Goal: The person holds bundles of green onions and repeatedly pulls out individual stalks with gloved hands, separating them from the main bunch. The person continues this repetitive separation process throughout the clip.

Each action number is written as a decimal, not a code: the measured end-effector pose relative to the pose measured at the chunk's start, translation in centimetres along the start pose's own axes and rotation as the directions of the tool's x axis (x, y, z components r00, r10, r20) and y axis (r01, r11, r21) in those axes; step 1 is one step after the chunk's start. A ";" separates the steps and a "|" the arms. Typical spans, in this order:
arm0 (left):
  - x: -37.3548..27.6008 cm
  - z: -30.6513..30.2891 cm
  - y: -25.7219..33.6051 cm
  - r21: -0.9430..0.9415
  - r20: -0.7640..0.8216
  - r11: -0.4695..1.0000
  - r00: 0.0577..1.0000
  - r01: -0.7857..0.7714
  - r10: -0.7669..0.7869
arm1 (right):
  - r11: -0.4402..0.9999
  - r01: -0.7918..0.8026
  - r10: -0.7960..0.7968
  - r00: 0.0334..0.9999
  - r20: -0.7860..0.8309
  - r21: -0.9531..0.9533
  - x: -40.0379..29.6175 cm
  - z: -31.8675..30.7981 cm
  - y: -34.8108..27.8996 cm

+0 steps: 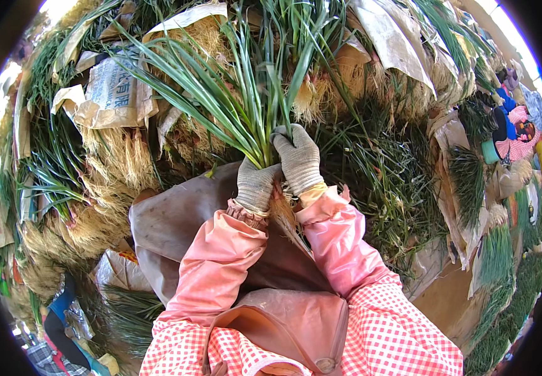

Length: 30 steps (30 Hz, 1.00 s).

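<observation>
A bunch of long strap-leaved green plants [247, 108] stands upright in front of me, its leaves fanning up and to the left. My left hand [257, 185], in a grey knitted glove, wraps the base of the leaves. Below it, the stringy brown roots [282, 209] hang between my forearms. My right hand [299, 157], gloved alike, presses against the right side of the bunch with its fingers curled at the leaves. A brown waterproof apron [181, 221] spreads over my lap beneath both hands.
Stacked plants with pale fibrous roots [116, 164] rise ahead and left, partly wrapped in printed sacking [116, 91]. Loose green leaves [388, 197] heap at my right. Beyond are more bundles [496, 254] and a person [517, 127] in pink checks. Another person's leg [62, 329] shows lower left.
</observation>
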<state>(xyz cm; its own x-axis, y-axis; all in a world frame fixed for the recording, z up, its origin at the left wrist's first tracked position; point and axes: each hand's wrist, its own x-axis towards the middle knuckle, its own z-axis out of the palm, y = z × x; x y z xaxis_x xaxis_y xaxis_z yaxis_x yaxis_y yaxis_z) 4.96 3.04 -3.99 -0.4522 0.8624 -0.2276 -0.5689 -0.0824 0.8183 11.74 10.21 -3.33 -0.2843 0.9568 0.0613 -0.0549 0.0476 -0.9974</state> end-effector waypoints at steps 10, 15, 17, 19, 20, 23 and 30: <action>-0.7 -0.2 1.2 0.002 0.011 0.999 0.999 0.034 -0.034 | 0.885 -0.314 0.350 0.936 -0.046 0.343 0.6 0.4 0.6; -0.8 -0.2 2.0 0.079 -0.038 0.986 0.989 0.144 -0.141 | 0.968 -0.092 0.117 0.988 -0.098 0.233 0.8 0.8 0.3; -0.8 -0.7 2.1 0.060 -0.012 0.991 0.993 0.121 -0.121 | 0.855 -0.264 0.342 0.934 -0.102 0.446 0.6 0.9 0.4; -1.2 0.0 2.4 -0.056 -0.008 0.996 0.998 0.063 -0.064 | 0.612 -0.298 0.489 0.871 -0.054 0.733 0.5 0.0 -0.8; -1.1 -0.4 2.2 -0.040 0.019 0.990 0.991 0.133 -0.133 | 0.571 -0.311 0.514 0.857 -0.035 0.759 0.8 -0.6 -1.0; -0.4 -1.9 2.0 0.083 0.047 0.983 0.984 0.165 -0.170 | 0.716 -0.451 0.513 0.858 0.036 0.532 0.1 -0.9 -3.4; -0.9 0.0 1.9 0.011 -0.053 0.999 0.998 0.032 -0.032 | 0.753 -0.327 0.432 0.900 -0.053 0.571 0.3 0.7 0.0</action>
<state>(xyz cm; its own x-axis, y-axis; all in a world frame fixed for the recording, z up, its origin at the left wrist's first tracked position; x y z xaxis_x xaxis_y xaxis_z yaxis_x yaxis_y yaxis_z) 4.34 2.12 -2.23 -0.4698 0.8368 -0.2812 -0.5759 -0.0491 0.8160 10.97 10.30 -3.31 -0.2289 0.8972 -0.3777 -0.4951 -0.4414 -0.7484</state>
